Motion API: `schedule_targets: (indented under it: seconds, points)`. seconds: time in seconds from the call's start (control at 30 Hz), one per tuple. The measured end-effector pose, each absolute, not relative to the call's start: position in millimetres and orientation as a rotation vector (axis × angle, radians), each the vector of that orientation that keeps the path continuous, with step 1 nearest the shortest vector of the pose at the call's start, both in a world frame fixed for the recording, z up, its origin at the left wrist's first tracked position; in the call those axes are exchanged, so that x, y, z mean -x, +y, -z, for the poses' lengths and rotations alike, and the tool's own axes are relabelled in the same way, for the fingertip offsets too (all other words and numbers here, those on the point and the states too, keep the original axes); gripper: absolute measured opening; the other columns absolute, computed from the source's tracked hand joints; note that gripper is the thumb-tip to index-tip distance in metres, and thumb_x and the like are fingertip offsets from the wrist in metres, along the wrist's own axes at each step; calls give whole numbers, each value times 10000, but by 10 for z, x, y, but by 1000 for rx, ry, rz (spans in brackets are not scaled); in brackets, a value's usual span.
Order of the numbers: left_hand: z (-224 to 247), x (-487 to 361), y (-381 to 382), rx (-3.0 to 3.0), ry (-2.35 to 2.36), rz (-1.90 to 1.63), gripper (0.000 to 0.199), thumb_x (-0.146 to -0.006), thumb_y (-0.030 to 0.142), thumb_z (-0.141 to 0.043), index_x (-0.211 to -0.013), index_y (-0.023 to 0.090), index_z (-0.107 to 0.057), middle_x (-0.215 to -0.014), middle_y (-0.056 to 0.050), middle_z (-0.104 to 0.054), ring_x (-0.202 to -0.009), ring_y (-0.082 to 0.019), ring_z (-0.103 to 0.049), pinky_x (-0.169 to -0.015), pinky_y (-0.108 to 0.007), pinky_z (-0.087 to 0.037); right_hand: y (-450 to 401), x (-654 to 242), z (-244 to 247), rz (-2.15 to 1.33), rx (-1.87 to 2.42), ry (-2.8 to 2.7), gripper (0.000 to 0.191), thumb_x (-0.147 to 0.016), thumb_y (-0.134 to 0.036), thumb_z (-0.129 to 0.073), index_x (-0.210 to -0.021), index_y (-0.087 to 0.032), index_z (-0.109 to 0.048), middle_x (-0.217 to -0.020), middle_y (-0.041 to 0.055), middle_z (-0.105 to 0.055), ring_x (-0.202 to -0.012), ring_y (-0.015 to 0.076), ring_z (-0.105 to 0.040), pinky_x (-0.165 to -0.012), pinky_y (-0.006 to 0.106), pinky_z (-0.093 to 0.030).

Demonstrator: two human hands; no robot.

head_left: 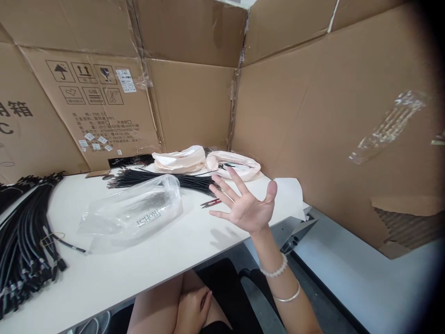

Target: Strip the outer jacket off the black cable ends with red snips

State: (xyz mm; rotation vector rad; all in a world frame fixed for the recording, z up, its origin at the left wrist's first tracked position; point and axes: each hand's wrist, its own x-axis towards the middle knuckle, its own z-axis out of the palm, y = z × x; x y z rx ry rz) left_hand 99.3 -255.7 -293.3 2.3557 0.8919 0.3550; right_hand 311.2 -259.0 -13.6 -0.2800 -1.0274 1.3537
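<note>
My right hand (248, 208) is raised over the front edge of the white table (194, 232), palm towards me, fingers spread and holding nothing. Two bracelets circle that forearm. On my lap rests my left hand (193, 308), its fingers curled in with nothing visible in them. Just behind the right hand's fingers lie red-handled snips (211, 203) and a bundle of black cables (163, 179). A clear plastic bag (139, 211) with printed letters lies crumpled left of them.
Large bundles of black cables (31, 232) cover the table's left end. Two pale rolled-edge bags (179, 159) (232, 164) stand at the back. A white sheet (288, 197) hangs over the right edge. Cardboard walls (194, 106) enclose the back and right.
</note>
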Motion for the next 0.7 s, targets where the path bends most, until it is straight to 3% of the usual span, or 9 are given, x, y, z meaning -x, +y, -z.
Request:
schedule_targets:
  seconds: [0.17, 0.27, 0.33, 0.43, 0.5, 0.6, 0.7]
  points:
    - [2904, -978, -2543, -2335, 879, -351, 445, -979, 351, -295, -833, 211, -691, -795, -51, -739, -742, -180, -704, -646, -229, -440, -2601, -3103, 147, -1342, 468, -1099, 1124, -557, -995, -70, -1527, -427, -39, -1629, 35, -121, -1485, 270, -123, -1030, 590, -344]
    - [2884, -986, -2548, -2305, 881, -362, 427, -970, 350, -317, -828, 208, -695, -770, -57, -734, -719, -189, -699, -635, -234, -435, -2625, -3078, 100, -1326, 595, -1194, 1207, -510, -1012, -29, -1541, -385, 4, -1636, 39, -94, -1489, 269, -135, -1066, 550, -332]
    - [2845, -1001, -2573, -2270, 881, -382, 424, -966, 350, -330, -811, 200, -695, -739, -58, -726, -686, -186, -689, -623, -235, -432, -2671, -3032, 54, -1321, 708, -1320, 1124, -624, -967, -47, -1554, -335, -44, -1623, 61, -169, -1485, 253, -168, -1103, 527, -293]
    - [2660, -994, -2631, -2197, 847, -433, 425, -961, 369, -360, -760, 200, -695, -691, -36, -709, -629, -161, -660, -602, -221, -439, -2795, -2895, 3, -1164, 1062, -1550, 829, -880, -767, -174, -1548, -277, -199, -1593, 75, -265, -1477, 215, -205, -1168, 488, -187]
    - [2401, -928, -2651, -2150, 809, -485, 429, -955, 413, -385, -754, 211, -705, -720, -25, -714, -660, -154, -656, -627, -214, -469, -2897, -2765, 3, -957, 1288, -1629, 766, -906, -628, -446, -1547, -278, -214, -1626, 50, -130, -1501, 227, -75, -1197, 500, -29]
    - [1827, -719, -2619, -2097, 807, -641, 426, -953, 500, -370, -995, 261, -720, -1004, -44, -728, -947, -205, -659, -859, -264, -507, -3018, -2529, 54, -389, 1724, -1811, 747, -903, -454, -554, -1545, -312, -199, -1622, 25, -115, -1499, 293, 28, -1146, 615, 123]
    - [1255, -484, -2549, -1882, 629, -908, 501, -902, 614, -432, -1244, 297, -614, -1274, -62, -624, -1172, -269, -574, -1001, -364, -483, -3025, -2208, 144, -500, 1604, -2120, 729, -935, -409, -512, -1547, -344, -122, -1610, 47, -128, -1492, 321, -44, -1133, 689, 6]
